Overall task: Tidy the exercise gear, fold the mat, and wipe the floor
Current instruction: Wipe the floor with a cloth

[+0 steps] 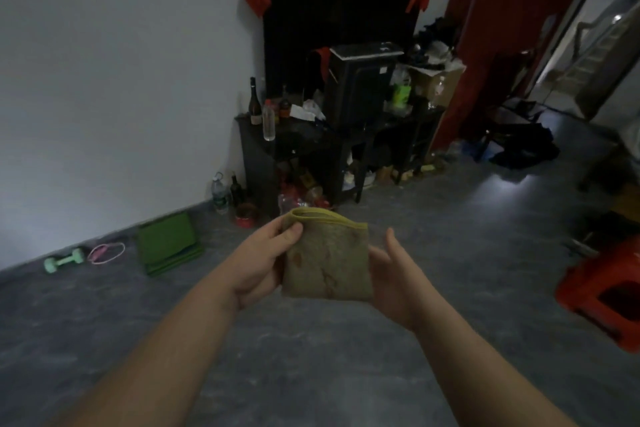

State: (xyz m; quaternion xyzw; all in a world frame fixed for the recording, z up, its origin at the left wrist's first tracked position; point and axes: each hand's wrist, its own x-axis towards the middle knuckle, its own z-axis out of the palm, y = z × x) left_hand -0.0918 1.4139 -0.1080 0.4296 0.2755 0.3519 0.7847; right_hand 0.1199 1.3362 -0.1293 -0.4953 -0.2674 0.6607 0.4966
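Folded cloth (325,258) is held up betw. both hands, above the floor (311,357). L hand (258,265) grip clamped on its top-left corner w/ thumb; R hand (393,276) supports the right edge, fingers relaxed. Further left, by the wall: folded green mat (166,241), pink band (105,253), mint dumbbell (64,260).

- The cloth (325,260) hides the fingers of both hands behind it.
- The red stool (602,291) is cut off by the right edge.
- Clutter under the bench (298,135) is too dark to identify.
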